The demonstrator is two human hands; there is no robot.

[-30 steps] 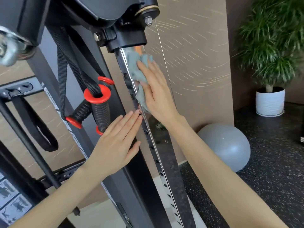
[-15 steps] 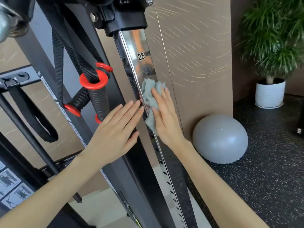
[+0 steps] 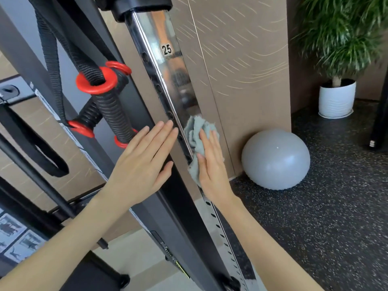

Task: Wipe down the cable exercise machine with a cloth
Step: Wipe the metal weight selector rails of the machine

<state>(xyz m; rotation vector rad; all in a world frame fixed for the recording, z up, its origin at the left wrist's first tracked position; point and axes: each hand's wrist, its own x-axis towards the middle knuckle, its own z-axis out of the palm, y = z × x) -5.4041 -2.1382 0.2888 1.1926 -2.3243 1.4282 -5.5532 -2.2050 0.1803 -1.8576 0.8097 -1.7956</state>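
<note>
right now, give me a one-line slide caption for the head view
Right hand presses a grey cloth to the chrome rail; left hand lies flat on the black post.

Grey ball (image 3: 275,159) on speckled floor (image 3: 315,227); potted plant (image 3: 337,59) behind.

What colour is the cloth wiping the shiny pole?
Light blue-grey cloth, seen best in the head view.

Cropped by top edge: black collar (image 3: 142,7) above chrome guide rail (image 3: 174,80). Hidden behind grey cloth (image 3: 196,131) and right hand (image 3: 212,169): a stretch of that rail. Too blurred to read: exercise placards (image 3: 12,229), frame label (image 3: 173,260). Cropped top and right: potted plant (image 3: 340,34).
</note>
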